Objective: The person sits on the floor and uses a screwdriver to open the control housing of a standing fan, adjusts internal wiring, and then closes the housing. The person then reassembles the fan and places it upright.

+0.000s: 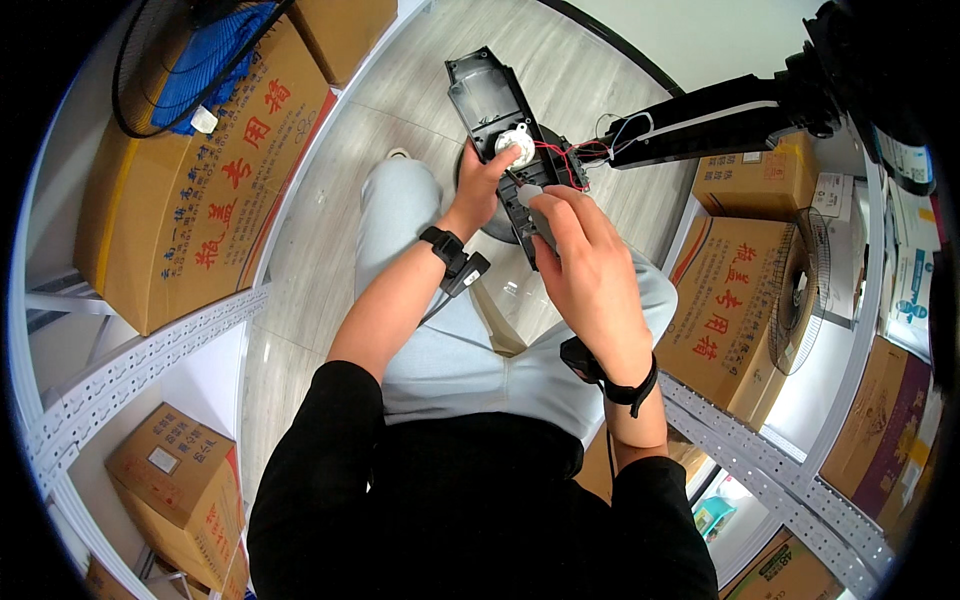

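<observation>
We see a pale grey, plank-patterned floor [395,95] in the upper middle of the frame, where a dark round base [500,228], mostly hidden, seems to rest. At left, our metal shelf [150,373] bears a large brown carton [215,210]; at right, another shelf [730,444] carries more brown cartons [725,310].

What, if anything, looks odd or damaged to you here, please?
The black casing in the left hand looks odd: it is open, baring a white round part, and red wires run exposed toward the black post. The right hand holds what looks like a screwdriver, so this seems deliberate.
</observation>
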The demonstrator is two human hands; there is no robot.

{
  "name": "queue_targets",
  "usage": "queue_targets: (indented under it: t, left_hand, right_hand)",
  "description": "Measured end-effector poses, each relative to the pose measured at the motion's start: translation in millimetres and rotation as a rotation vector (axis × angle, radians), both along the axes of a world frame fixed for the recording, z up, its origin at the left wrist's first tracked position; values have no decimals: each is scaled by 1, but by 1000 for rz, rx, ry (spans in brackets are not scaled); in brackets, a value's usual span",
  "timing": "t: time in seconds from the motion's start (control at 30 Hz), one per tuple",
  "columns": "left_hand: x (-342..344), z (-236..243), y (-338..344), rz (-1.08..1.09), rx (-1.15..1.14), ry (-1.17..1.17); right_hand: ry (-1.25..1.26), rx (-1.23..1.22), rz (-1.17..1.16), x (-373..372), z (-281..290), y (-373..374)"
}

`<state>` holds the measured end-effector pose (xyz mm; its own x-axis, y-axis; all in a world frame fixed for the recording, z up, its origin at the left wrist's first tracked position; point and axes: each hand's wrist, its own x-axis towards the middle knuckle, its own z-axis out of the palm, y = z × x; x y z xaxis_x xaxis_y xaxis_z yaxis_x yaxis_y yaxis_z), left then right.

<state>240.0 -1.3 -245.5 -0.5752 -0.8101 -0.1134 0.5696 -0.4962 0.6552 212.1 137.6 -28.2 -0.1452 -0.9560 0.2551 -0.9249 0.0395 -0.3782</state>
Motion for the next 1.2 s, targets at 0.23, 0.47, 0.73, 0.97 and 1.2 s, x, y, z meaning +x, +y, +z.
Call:
queue_targets:
  t: [0.23,0.47,0.73,0.97,1.2]
  left_hand:
    - [-4,-7,-1,6,-72,-28]
    - [-1,2,2,-24,8,-64]
    - [-3,-6,2,-57,-50,-84]
    - [-7,-8,2,-53,12,-72]
    - [-7,-3,6,-78,-100,-103]
  right_hand:
    - [-27,55,-144,2,-1,-4]
    - [-52,-58,-169,-7,-7,-6]
    - [-141,-83,-244,-18,1,1]
    - [-171,-234,-382,-37,4,-5]
    - [-246,-256,-391,-57,-34,-17]
